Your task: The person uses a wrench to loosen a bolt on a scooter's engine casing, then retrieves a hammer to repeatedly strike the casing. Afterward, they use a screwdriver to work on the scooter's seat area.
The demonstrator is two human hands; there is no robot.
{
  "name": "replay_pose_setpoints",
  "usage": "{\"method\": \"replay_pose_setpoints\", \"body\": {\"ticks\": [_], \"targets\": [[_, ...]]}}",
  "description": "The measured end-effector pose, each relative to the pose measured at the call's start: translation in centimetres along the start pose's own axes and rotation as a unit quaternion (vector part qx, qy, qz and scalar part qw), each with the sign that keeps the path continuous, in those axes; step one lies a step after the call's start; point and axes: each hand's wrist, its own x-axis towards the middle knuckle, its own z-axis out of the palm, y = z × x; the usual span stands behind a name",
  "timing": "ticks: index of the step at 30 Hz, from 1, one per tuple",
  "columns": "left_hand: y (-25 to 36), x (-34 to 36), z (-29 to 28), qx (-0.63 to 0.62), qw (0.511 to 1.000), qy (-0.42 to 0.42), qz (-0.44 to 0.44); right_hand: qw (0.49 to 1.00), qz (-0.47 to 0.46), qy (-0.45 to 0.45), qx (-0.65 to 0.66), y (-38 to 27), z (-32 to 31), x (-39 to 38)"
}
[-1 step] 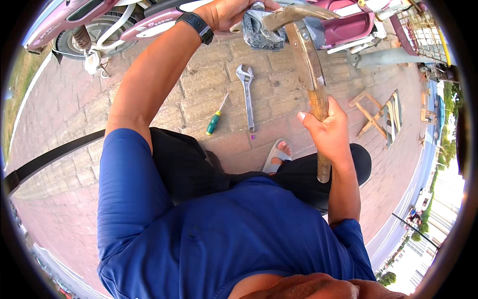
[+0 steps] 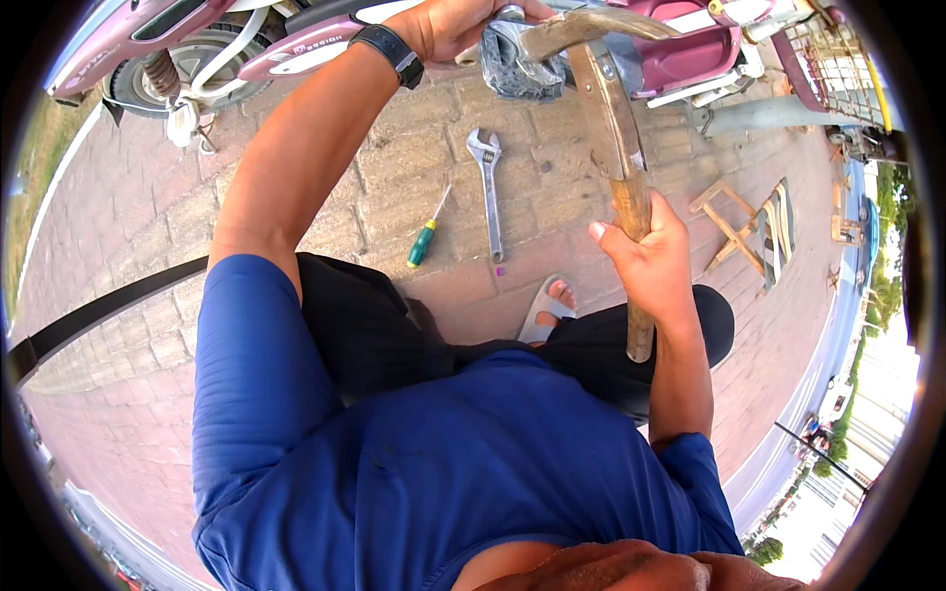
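My right hand [image 2: 650, 261] is wrapped round the wooden handle of a hammer [image 2: 609, 128]. Its long, curved head lies at the top, against the pink scooter [image 2: 690, 49], and metal straps run down the upper handle. At the top edge, my left hand [image 2: 458, 28] reaches to the scooter, its fingers closed around something partly cut off by the frame. A small round metal end [image 2: 509, 13] shows by those fingers. Just below is a bundle in dark plastic wrap [image 2: 520, 67]. On the paving lie an adjustable wrench [image 2: 489, 192] and a green-handled screwdriver [image 2: 428, 231].
A wheel [image 2: 187, 71] and white stand of a pink scooter are at the upper left. To the right sits a folding stool [image 2: 764, 231] with a striped seat. A wire basket [image 2: 838, 64] is at the upper right. My sandalled foot [image 2: 550, 305] is below the wrench.
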Motion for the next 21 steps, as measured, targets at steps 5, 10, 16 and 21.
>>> {"method": "replay_pose_setpoints", "body": {"ticks": [5,10,16,21], "targets": [[-0.2,1.2,-1.8,-0.047,0.987,-0.151,-0.031,0.999,0.032,-0.016,-0.008,0.6,0.6,0.1],[-0.2,-0.2,-0.5,-0.028,0.998,-0.063,-0.001,0.998,0.044,-0.019,-0.04,0.2,1.0,0.3],[-0.2,0.5,-0.2,-0.004,1.0,-0.02,0.007,0.998,0.054,-0.02,0.022,-0.9,-1.2,0.0],[-0.2,0.4,-1.0,0.043,0.996,-0.033,0.065,0.934,-0.22,0.262,-0.105,-14.5,-14.5,-3.7]]}}
